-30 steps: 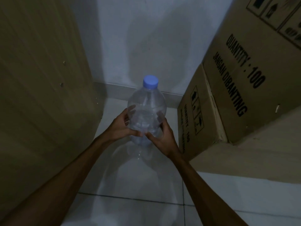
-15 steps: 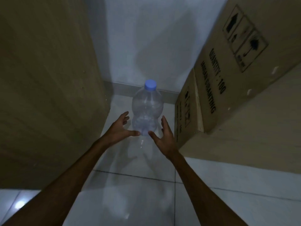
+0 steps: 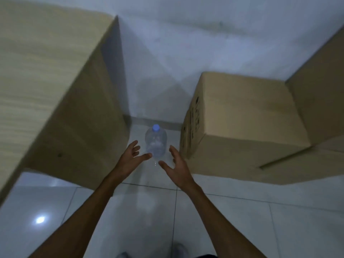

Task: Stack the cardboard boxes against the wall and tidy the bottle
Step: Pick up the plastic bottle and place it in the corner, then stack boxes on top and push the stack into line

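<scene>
A clear plastic bottle (image 3: 156,142) with a blue cap stands upright on the white tiled floor, close to the wall, in the narrow gap between furniture and boxes. My left hand (image 3: 131,157) hovers just in front of it on the left, fingers spread, holding nothing. My right hand (image 3: 176,167) is on its right, also spread and empty. A brown cardboard box (image 3: 240,116) with black print on its side sits right of the bottle against the wall. A taller box (image 3: 320,90) rises behind it at the far right.
A large wood-grain cabinet (image 3: 55,94) fills the left side and walls in the gap. The white wall (image 3: 186,43) with a low skirting closes the back. A flattened cardboard flap (image 3: 297,164) lies at the lower box's base. Glossy floor tiles (image 3: 149,211) stretch toward me.
Both hands let go of the bottle and drew back with fingers spread. The view pulled back and rose, so the bottle looks smaller and the box tops show.
</scene>
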